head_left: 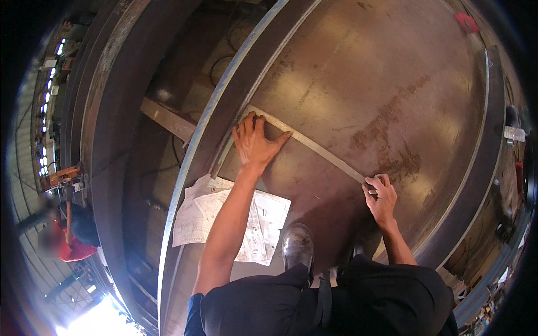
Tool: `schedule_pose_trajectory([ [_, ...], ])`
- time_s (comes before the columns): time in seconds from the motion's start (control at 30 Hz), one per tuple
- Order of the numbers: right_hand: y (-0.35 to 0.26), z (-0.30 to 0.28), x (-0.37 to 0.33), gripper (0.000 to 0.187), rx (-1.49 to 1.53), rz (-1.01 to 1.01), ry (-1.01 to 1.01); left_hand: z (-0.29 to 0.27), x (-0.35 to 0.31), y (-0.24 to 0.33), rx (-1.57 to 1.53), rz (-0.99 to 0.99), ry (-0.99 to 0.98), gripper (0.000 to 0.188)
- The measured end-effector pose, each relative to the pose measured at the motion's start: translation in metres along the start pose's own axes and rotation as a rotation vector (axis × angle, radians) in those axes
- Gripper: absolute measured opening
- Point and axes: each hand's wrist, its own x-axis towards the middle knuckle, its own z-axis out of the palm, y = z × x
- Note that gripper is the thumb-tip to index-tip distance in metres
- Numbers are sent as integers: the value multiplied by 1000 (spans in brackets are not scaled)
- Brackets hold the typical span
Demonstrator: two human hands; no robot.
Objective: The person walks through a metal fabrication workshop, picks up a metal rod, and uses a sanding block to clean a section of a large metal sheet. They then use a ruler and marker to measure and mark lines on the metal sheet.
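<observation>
A long, flat metal square (325,150) lies across the brown steel plate (358,84), one end against the upright flange on the left. My left hand (258,143) presses on it near that end, fingers spread and thumb out along its edge. At the far right end of the blade, my right hand (383,199) is closed in a pinch. A short pale stick (372,192), like chalk, shows between its fingers. Printed drawing sheets (274,215) lie on the plate under my left forearm.
A tall curved steel flange (218,92) rises on the left, and another (476,185) on the right. My shoe (297,246) stands on the plate. A red ring-shaped object (466,23) lies at the far right. A person in red (75,246) is off to the left.
</observation>
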Motion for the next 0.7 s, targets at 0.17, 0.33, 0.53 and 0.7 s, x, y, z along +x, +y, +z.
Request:
schedule_pose_trajectory([
  [0.17,5,3,-1,24,9,-20,3,-2,-2,10,57,-65,-49,92],
  [0.33,10,-2,-1,32,-77,-107,-29,-1,3,12,55,-95,-99,97],
  [0.53,-13,-38,49,38,183,71,-273,-4,6,11,68,-123,-171,100],
  [0.7,-26,-35,143,19,267,10,-457,-6,9,9,61,-139,-195,100],
])
